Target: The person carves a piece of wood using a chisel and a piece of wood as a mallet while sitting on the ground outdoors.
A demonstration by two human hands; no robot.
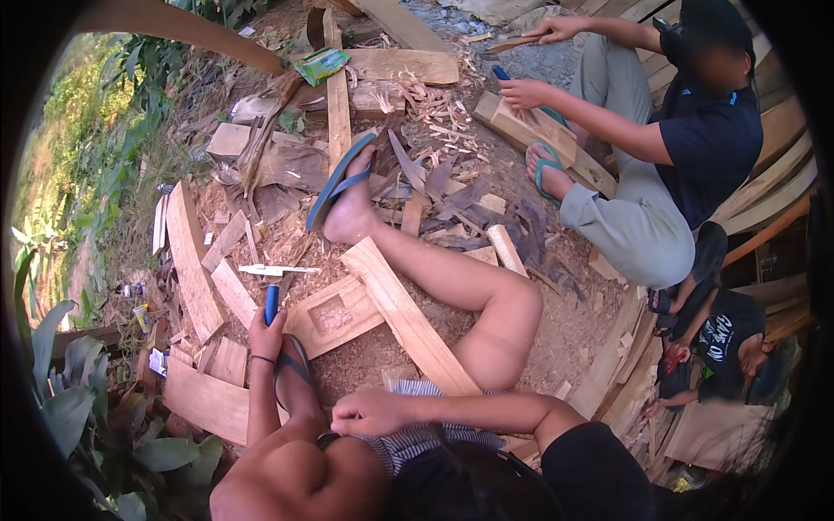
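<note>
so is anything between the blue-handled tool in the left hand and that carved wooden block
Nothing visible. The left hand holds the blue-handled tool upright just left of the carved wooden block, with only bare chip-strewn ground between. The right hand rests near the lap, clear of that gap.
</note>
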